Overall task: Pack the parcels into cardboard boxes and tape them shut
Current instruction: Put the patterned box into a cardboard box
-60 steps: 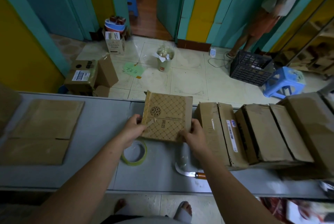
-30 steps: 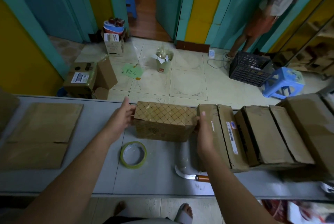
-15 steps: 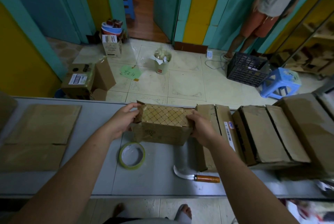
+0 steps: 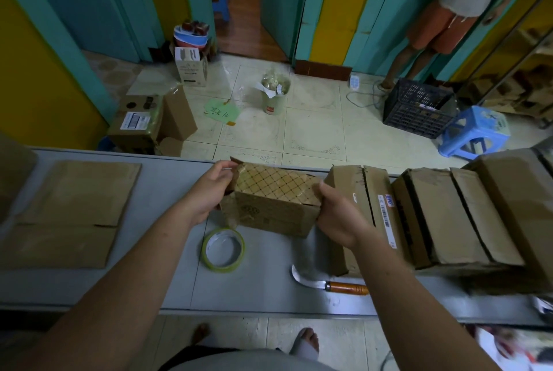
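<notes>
- The patterned cardboard box [image 4: 275, 209] is at mid-worktop [image 4: 167, 251], just behind the tape roll [image 4: 223, 267].
- The left grip [image 4: 209, 191] curls round the box's loose left end flap.
- The right grip [image 4: 338, 215] clasps the box's right end, fingers curled.

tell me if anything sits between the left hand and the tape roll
Nothing visible does. The tape roll lies flat on the grey table, just nearer than the left hand. The hands hold the patterned box, whose loose flap hangs close over the roll's far edge.
</notes>
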Demonstrator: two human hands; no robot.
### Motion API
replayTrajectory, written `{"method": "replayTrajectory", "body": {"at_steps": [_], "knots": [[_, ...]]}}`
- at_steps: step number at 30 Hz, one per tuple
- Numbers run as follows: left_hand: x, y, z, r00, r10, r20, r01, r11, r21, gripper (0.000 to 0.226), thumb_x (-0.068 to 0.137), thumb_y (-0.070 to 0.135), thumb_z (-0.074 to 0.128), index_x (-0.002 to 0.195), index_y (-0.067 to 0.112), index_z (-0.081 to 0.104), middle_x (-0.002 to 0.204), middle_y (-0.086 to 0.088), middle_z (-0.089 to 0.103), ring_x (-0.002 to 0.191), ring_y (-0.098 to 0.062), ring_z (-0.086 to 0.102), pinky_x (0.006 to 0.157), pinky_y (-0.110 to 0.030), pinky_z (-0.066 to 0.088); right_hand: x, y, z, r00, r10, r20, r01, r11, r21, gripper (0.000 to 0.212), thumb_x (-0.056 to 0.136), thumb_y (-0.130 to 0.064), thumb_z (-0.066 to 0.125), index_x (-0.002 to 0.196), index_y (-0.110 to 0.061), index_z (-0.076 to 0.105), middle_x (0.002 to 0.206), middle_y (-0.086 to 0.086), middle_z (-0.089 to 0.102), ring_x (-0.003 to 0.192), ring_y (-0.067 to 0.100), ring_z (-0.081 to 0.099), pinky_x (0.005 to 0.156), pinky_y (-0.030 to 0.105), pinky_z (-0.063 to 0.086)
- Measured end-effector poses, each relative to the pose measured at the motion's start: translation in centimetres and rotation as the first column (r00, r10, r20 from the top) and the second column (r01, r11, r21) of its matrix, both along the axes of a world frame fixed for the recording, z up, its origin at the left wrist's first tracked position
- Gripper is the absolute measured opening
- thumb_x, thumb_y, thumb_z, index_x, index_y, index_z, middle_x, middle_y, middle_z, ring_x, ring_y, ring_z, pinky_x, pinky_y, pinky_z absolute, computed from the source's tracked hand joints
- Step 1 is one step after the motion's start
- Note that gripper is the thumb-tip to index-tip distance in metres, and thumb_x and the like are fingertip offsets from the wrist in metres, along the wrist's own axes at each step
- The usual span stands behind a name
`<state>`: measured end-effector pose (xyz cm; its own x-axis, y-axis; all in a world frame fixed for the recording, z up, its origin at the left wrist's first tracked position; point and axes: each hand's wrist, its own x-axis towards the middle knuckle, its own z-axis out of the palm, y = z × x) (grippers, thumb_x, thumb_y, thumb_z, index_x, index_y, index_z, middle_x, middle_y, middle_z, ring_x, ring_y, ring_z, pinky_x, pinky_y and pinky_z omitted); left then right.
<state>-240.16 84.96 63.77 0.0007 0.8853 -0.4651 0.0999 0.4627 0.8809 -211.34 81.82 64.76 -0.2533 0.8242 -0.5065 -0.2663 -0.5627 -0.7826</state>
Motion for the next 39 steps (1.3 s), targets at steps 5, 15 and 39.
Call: {"method": "replayTrajectory", "body": {"at_steps": [5, 15, 39], "knots": [[-0.3, -0.3, 0.0, 0.999, 0.015, 0.042, -0.015, 1.0, 0.005, 0.028, 0.114, 0.02, 0.042, 0.134, 0.028, 0.06, 0.118, 0.003, 0.073, 0.098, -0.018, 0.072, 0.059, -0.028, 0.055, 0.4, -0.4, -2.1, 0.996, 0.013, -0.085, -0.014, 1.0, -0.022, 0.041, 0.105, -0.008, 0.049, 0.145, 0.001, 0.053, 0.144, 0.025, 0.058, 0.136, 0.039, 0.055, 0.116, 0.048, 0.042], [-0.4, -0.4, -0.3, 0.993, 0.052, -0.102, -0.037, 0.988, 0.15, 0.061, 0.1, 0.018, 0.072, 0.15, 0.04, 0.044, 0.149, 0.007, 0.048, 0.127, -0.015, 0.056, 0.097, -0.039, 0.057, -1.2, -0.9, -1.9, 0.721, -0.367, 0.588, 0.181, 0.918, 0.352, 0.067, 0.077, -0.021, 0.091, 0.133, -0.028, 0.054, 0.127, -0.015, 0.057, 0.108, 0.008, 0.061, 0.087, 0.031, 0.057], [4.0, -0.3, 1.1, 0.758, 0.643, 0.108, -0.642, 0.765, -0.051, 0.044, 0.108, 0.039, 0.052, 0.081, 0.009, 0.071, 0.074, -0.001, 0.064, 0.068, -0.014, 0.057, 0.058, -0.027, 0.042, -7.1, -1.0, -2.8, 0.699, -0.583, 0.414, 0.588, 0.798, 0.131, 0.044, 0.107, -0.035, 0.054, 0.069, -0.012, 0.051, 0.061, 0.0, 0.045, 0.059, 0.015, 0.039, 0.06, 0.03, 0.033]]}}
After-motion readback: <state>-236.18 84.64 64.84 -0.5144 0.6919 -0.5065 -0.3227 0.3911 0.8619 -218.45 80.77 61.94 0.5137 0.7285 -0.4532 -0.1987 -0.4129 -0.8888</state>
